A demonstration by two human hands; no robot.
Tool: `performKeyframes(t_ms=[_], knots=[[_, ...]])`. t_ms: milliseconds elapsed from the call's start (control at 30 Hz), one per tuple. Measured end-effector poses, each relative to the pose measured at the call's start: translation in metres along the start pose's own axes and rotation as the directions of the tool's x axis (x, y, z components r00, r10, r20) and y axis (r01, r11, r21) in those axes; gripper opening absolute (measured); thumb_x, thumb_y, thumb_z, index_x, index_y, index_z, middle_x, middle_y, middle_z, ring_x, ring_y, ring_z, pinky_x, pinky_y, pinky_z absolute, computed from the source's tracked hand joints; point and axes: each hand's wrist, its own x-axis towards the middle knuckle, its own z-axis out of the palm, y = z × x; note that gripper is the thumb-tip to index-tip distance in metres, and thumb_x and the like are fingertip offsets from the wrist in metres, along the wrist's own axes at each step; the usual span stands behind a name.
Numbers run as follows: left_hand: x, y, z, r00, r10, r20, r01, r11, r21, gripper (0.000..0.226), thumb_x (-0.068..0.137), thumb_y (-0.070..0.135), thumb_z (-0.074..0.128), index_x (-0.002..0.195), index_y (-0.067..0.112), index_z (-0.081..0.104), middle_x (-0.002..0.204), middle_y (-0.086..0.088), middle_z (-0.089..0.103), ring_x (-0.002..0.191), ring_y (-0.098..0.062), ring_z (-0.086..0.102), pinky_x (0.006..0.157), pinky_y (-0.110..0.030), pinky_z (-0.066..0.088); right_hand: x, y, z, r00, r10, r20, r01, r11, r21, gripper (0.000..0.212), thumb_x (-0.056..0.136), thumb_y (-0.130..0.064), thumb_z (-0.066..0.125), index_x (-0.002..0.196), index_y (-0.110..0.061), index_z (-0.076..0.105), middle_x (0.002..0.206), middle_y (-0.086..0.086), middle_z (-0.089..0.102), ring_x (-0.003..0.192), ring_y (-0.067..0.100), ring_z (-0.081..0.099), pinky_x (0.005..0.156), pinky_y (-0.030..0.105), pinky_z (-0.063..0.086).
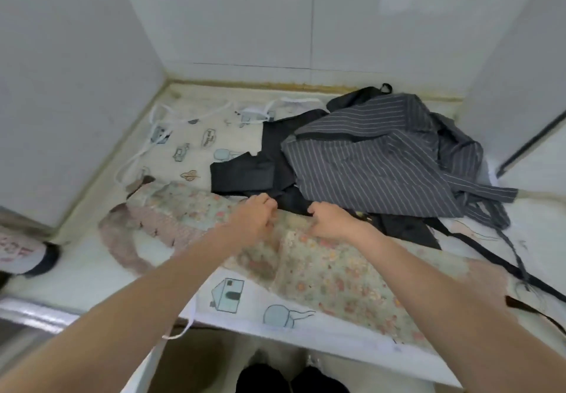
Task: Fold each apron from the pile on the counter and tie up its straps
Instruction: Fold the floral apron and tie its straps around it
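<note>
Bottom centre of frame: white cotton apron with pale blue house and animal drawings (pixel 245 306) is lying flat, its near hem hanging over the edge of the pale surface (pixel 92 270), one white strap (pixel 180 331) dangling below.

Mid frame: pale green floral fabric apron (pixel 330 276) is lying spread on top of it. Both hands are working at its far edge. Left hand (pixel 254 218) and right hand (pixel 330 221) are close together, fingers (pixel 266 202) curled and pinching the floral cloth. Pink strap (pixel 122 239) is trailing loose at left, untied.

Upper right: grey pinstriped apron (pixel 382 159) and black fabric apron (pixel 245 175) are lying crumpled in a pile, black straps (pixel 490 257) sprawling right.

Judgement: task is at an early stage. No folded, tied bundle is showing; floral apron is barely started, three more are waiting.
</note>
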Motion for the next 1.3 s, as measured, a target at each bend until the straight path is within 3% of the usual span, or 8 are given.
performKeyframes(t_ms=[167,333,500,600,733,867,1100,1300], knots=[[-0.032,-0.079,-0.016,0.961,-0.223,0.162,0.227,0.974,-0.003,0.062,0.095,0.046,0.043,0.148,0.022,0.022,0.154,0.0,0.023,0.143,-0.022,0.016,0.113,-0.043,0.017,0.014,-0.007,-0.004,0.99,0.136,0.046,-0.139,0.988,0.063,0.007,0.092,-0.013,0.058,0.094,-0.007,0.058,0.097,0.014,0.063,0.072,0.027,0.07,0.069,0.04,0.057],[-0.015,-0.088,-0.013,0.957,-0.135,0.255,0.131,0.991,0.036,0.07,0.093,0.059,0.035,0.148,0.021,0.015,0.15,-0.007,0.022,0.14,-0.028,0.014,0.113,-0.049,0.013,0.01,0.004,-0.042,0.984,0.175,-0.016,-0.174,0.983,0.055,0.026,0.086,-0.013,0.068,0.069,-0.013,0.049,0.065,0.007,0.062,0.052,0.013,0.064,0.055,0.024,0.056],[0.004,-0.059,-0.003,0.984,-0.02,0.174,0.028,0.999,-0.042,0.073,0.093,0.059,0.034,0.149,0.018,0.013,0.151,-0.01,0.018,0.143,-0.027,0.004,0.114,-0.047,0.007,0.004,0.018,-0.055,0.962,0.244,-0.123,-0.272,0.897,-0.348,0.02,0.09,-0.021,0.061,0.105,-0.008,0.056,0.103,0.008,0.056,0.093,0.025,0.061,0.079,0.034,0.051],[0.005,-0.068,0.003,0.987,-0.021,0.16,0.03,0.998,-0.051,0.075,0.09,0.063,0.035,0.149,0.019,0.015,0.15,-0.007,0.023,0.141,-0.026,0.011,0.114,-0.045,0.008,0.011,-0.016,-0.035,0.994,0.022,-0.104,-0.053,0.952,-0.303,0.026,0.09,-0.021,0.057,0.114,-0.011,0.051,0.114,0.005,0.043,0.098,0.025,0.053,0.086,0.038,0.047],[0.005,-0.087,0.005,0.988,-0.107,0.109,0.089,0.983,0.16,0.075,0.086,0.068,0.035,0.144,0.02,0.027,0.143,0.0,0.035,0.135,-0.027,0.025,0.113,-0.05,0.01,0.032,-0.082,-0.004,0.982,-0.171,0.082,0.187,0.947,-0.263,0.037,0.085,-0.02,0.065,0.113,-0.008,0.045,0.112,0.005,0.034,0.096,0.025,0.051,0.082,0.037,0.046],[0.006,-0.106,-0.001,0.975,-0.2,0.101,0.167,0.949,0.269,0.06,0.093,0.053,0.041,0.14,0.018,0.029,0.14,-0.006,0.037,0.134,-0.028,0.03,0.113,-0.05,0.011,0.053,-0.107,0.033,0.994,-0.049,0.096,0.085,0.906,-0.415,0.061,0.083,-0.019,0.07,0.129,-0.011,0.031,0.131,0.011,0.021,0.113,0.031,0.038,0.077,0.036,0.04],[-0.012,-0.174,0.001,0.917,-0.396,0.04,0.366,0.877,0.311,0.04,0.092,0.018,0.047,0.132,0.021,0.042,0.13,0.003,0.051,0.128,-0.018,0.041,0.115,-0.049,0.003,0.069,-0.103,0.033,0.984,0.05,0.169,0.017,0.927,-0.374,0.079,0.077,-0.022,0.078,0.137,-0.01,0.027,0.135,0.013,0.017,0.119,0.033,0.037,0.09,0.041,0.048],[-0.041,-0.215,-0.019,0.862,-0.503,-0.064,0.499,0.819,0.283,0.03,0.092,0.017,0.045,0.122,0.02,0.049,0.124,0.001,0.054,0.127,-0.021,0.039,0.114,-0.045,0.012,0.077,-0.109,0.031,0.972,0.129,0.195,-0.03,0.896,-0.444,0.09,0.075,-0.025,0.079,0.142,-0.011,0.02,0.137,0.013,0.015,0.122,0.036,0.036,0.096,0.044,0.046]])
